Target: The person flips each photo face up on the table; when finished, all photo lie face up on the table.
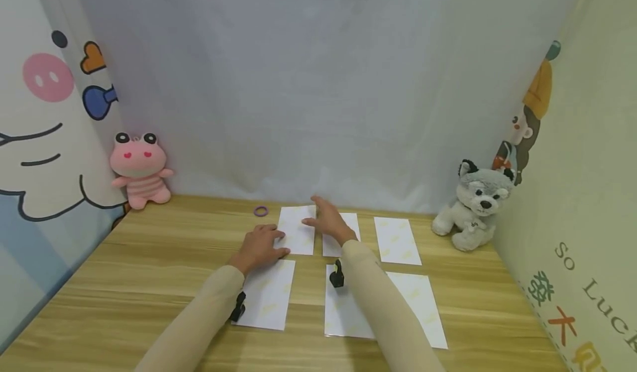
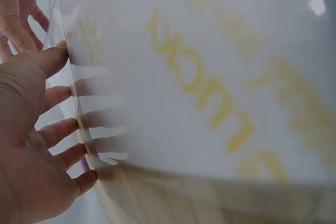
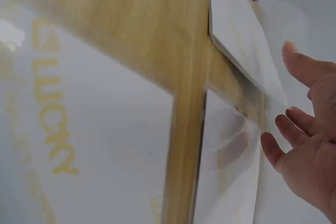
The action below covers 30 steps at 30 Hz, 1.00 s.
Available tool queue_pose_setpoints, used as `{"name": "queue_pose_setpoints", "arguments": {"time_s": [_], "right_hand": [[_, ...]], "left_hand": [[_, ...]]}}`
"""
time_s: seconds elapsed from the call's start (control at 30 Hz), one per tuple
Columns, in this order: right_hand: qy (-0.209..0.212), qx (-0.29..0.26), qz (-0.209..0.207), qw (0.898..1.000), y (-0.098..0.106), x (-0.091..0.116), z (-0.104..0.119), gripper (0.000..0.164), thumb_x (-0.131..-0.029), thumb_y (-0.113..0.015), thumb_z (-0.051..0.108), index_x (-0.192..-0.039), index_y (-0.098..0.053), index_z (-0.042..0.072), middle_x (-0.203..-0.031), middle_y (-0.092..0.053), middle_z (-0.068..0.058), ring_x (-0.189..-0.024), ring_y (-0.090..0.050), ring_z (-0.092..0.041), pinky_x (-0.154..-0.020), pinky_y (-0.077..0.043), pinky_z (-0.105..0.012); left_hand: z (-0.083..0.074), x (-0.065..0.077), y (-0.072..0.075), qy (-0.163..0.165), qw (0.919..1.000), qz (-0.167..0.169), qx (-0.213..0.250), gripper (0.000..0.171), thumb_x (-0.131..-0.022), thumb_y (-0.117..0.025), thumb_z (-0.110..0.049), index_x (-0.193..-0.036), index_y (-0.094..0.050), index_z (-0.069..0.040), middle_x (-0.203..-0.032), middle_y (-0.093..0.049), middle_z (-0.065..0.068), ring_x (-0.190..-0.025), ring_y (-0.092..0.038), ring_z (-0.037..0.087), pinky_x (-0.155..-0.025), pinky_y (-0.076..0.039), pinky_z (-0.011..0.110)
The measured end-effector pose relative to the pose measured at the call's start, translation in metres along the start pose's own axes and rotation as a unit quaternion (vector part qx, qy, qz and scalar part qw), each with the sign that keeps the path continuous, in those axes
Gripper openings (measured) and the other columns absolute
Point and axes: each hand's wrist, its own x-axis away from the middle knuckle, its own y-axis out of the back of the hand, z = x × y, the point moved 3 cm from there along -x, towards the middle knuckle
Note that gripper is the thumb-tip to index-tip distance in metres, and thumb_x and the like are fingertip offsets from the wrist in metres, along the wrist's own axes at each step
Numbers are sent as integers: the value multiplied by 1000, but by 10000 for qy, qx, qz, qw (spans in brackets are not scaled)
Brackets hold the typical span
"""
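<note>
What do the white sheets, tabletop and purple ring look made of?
White sheets: smooth and glossy, probably coated paper; in the left wrist view, the left hand is mirrored in the surface. Tabletop: wood or wood-look laminate, smooth-looking, judging by its streaky grain. Purple ring: perhaps plastic or rubber, but too small in view to tell its finish.

A booth-like space, shown by a table [image 1: 144, 272] walled with a pale backdrop [image 1: 298, 84] and cartoon-printed side panels [image 1: 562, 184].

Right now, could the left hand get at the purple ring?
Probably yes: the purple ring lies on the wood-grain table just beyond the left hand, and nothing visible stands between them.
</note>
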Motion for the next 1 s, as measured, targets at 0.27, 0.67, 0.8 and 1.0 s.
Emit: {"name": "queue_pose_setpoints", "arguments": {"time_s": [0.27,0.67,0.8,1.0], "right_hand": [[-115,-872,-320,9956,2,-2,5,65,-89,-69,-1,-149,-43,6,-148,-47,-21,-110,-63,-36,-85,-57,-38],[-405,-1459,-595,9867,7,-2,4,60,-85,-60,-9,-143,-48,-2,-143,-51,-21,-72,-52,-11,-62,-46,-20],[-571,-1985,-473,9773,7,-2,1,59,-85,-60,-8,-143,-49,-3,-144,-50,-21,-70,-52,-10,-67,-48,-23],[-735,-2481,-333,9654,7,-6,-4,57,-86,-61,-9,-142,-49,-5,-139,-51,-25,-90,-58,-17,-83,-54,-30]], "left_hand": [[0,1,-1,-12,9998,-53,173,52,-91,-70,-38,-130,-65,-6,-145,-52,23,-135,-45,46,-105,-38,66],[-3,3,3,-40,9997,-93,207,50,-90,-72,-34,-130,-64,-5,-144,-53,23,-134,-45,48,-106,-38,66],[-4,4,5,-57,9997,-108,197,50,-89,-73,-34,-129,-65,-5,-143,-54,24,-133,-46,48,-104,-40,66],[-4,4,6,8,9999,-76,144,50,-88,-74,-35,-129,-66,-7,-143,-55,22,-133,-47,47,-103,-41,65]]}}
